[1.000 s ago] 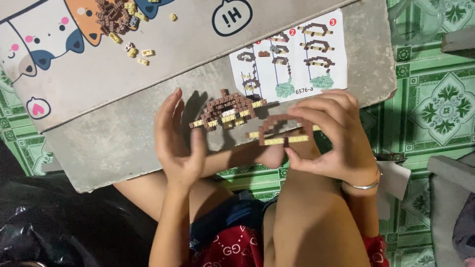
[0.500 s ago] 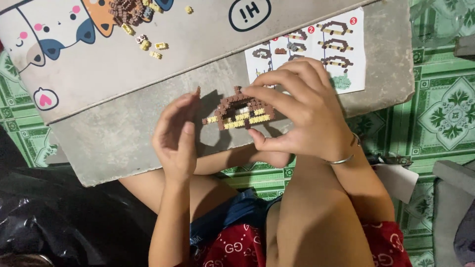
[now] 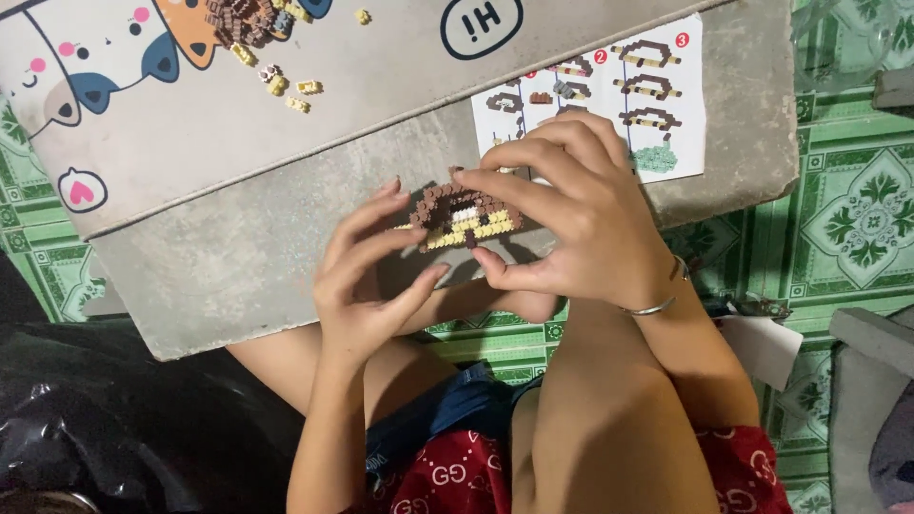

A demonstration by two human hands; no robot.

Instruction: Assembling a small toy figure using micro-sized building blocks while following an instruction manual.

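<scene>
1. On the far left of the grey board [image 3: 219, 257], the cartoon-printed lid [image 3: 171, 124] is lying flat, with the loose pile of brown and yellow bricks [image 3: 252, 24] sitting at its top edge and a few strays [image 3: 290, 88] scattered just beside it. Nothing there is moving compared with a second ago.
2. At centre-left, the left hand [image 3: 367, 286] is now closing in on the brick model [image 3: 465, 214]. A second ago it was standing edge-on beside the piece with fingers straight; now the fingers are curling loosely, fingertips touching the model's left end, thumb underneath. It is more a steadying touch than a firm grip.
3. In the middle, the model is being held just above the board, in front of the person's knees. Earlier two separate brown-and-yellow sections were showing; now only one joined block is visible, so my read is the two parts are being pressed together.
4. To the right, the right hand [image 3: 581, 224] is pinching the model, forefinger across the top and thumb on the lower edge, fingers narrow and clamped on it. It is covering more of the piece than before.
5. Behind that hand, the instruction sheet [image 3: 647, 95] is lying partly hidden.
</scene>
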